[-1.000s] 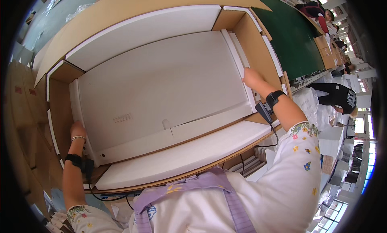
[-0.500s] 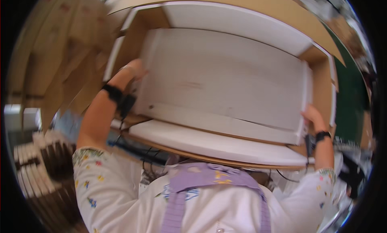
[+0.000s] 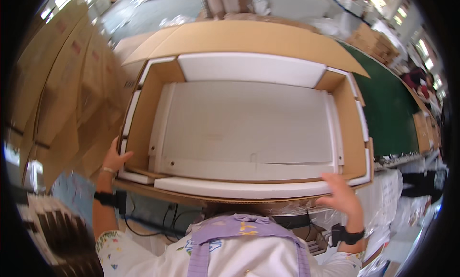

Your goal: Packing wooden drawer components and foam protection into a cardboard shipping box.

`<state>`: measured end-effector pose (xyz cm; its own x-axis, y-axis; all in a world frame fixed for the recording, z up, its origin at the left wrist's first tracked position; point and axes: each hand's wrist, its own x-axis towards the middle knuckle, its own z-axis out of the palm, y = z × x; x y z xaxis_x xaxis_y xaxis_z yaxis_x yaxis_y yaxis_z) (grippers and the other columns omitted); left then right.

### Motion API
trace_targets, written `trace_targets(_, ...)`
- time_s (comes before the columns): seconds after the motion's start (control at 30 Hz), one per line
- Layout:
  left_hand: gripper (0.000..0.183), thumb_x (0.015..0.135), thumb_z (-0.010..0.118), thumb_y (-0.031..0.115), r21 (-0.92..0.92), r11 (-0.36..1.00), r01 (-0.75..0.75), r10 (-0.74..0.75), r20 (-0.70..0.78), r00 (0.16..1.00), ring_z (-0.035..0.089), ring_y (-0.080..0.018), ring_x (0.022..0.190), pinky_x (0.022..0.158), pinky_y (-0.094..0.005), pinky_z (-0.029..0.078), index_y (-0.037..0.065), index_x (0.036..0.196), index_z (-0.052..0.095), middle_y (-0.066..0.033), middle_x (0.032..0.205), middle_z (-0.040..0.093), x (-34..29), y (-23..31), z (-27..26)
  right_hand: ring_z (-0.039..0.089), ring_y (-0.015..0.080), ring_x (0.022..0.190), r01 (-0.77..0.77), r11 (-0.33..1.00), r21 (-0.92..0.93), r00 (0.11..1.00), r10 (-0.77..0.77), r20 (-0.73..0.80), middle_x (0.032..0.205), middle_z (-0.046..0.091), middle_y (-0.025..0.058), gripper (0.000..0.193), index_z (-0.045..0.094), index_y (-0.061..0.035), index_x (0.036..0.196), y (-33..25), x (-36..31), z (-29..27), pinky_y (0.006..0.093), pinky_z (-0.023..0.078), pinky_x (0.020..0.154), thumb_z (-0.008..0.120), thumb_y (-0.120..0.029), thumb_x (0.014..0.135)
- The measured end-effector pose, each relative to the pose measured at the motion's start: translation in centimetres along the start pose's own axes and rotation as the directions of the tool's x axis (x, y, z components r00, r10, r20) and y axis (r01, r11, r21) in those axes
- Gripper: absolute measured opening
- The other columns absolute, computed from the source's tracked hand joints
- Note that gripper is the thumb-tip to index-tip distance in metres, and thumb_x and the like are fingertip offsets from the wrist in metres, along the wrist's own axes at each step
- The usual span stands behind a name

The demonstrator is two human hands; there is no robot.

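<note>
Panel (image 3: 244, 119), pale grey and flat, lies inside the open brown carton (image 3: 352, 133), with neither hand on it. Change noted: half a second ago both hands were inside the walls, one at each short end of the panel; both are now out at the carton's near side. Judgement: the panel has been let go and rests by itself, and attention has passed from panel to carton.

Left hand (image 3: 114, 158): at the near left corner, thumb spread over the white rim, other fingers mostly hidden outside the wall. Whether they grip the cardboard or merely rest there, I cannot tell. Right hand (image 3: 341, 195): fingers loosely extended, thumb wide apart, nothing held; it is over the right end of the near foam strip (image 3: 239, 187). Contact with the strip not certain.

Panel position: framed by the carton walls, well below the rim, a thin dark slit along its near right part. Far foam strip (image 3: 251, 71) stands along the back wall; beyond it the long flap (image 3: 258, 37) is folded outward.

Surroundings: green worktop (image 3: 383, 99) to the right, tall brown cartons (image 3: 62, 75) to the left. View sharper than at the preceding, blurred instant.
</note>
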<state>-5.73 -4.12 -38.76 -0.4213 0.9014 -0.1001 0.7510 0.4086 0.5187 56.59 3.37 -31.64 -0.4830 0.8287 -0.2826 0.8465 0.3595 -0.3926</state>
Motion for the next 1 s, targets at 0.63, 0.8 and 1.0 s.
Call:
trace_targets(0.63, 0.064, 0.061, 0.063, 0.031, 0.035, 0.971, -0.238, 0.241, -0.102, 0.965, 0.054, -0.0358, 0.088, 0.078, -0.0380, 0.042, -0.002, 0.112, 0.041, -0.0248, 0.093, 0.056, 5.3, -1.5, 4.3, 0.041, 0.0280, 0.104, -0.411, 0.839, -0.357, 0.776, 0.116, -0.620, 0.097, 0.051, 0.0108, 0.026, 0.051, -0.0067, 0.087, -0.4, 0.4, 9.8, 0.0416, 0.026, 0.095, 0.061, -0.007, 0.063)
trace_targets(0.8, 0.065, 0.065, 0.057, 0.034, 0.092, 0.981, -0.171, 0.175, -0.047, 0.983, 0.052, -0.0376, 0.091, 0.081, -0.0399, 0.040, 0.000, 0.116, 0.037, -0.0253, 0.098, 0.054, 5.8, 0.0, 4.7, 0.038, 0.0307, 0.109, -0.459, 0.842, -0.286, 0.722, 0.166, -0.671, 0.102, 0.051, 0.0094, 0.035, 0.052, -0.0084, 0.093, 0.2, 1.7, 10.2, 0.0424, 0.025, 0.095, 0.066, -0.010, 0.061)
trace_targets(1.0, 0.068, 0.067, 0.054, 0.037, 0.155, 0.980, -0.129, 0.134, -0.024, 0.991, 0.049, -0.0361, 0.099, 0.085, -0.0389, 0.038, 0.002, 0.122, 0.031, -0.0242, 0.107, 0.050, 5.7, 0.2, 3.8, 0.036, 0.0309, 0.111, -0.428, 0.865, -0.263, 0.746, 0.175, -0.642, 0.102, 0.051, 0.0076, 0.038, 0.052, -0.0095, 0.093, 0.4, 2.1, 9.8, 0.0421, 0.026, 0.096, 0.067, -0.009, 0.058)
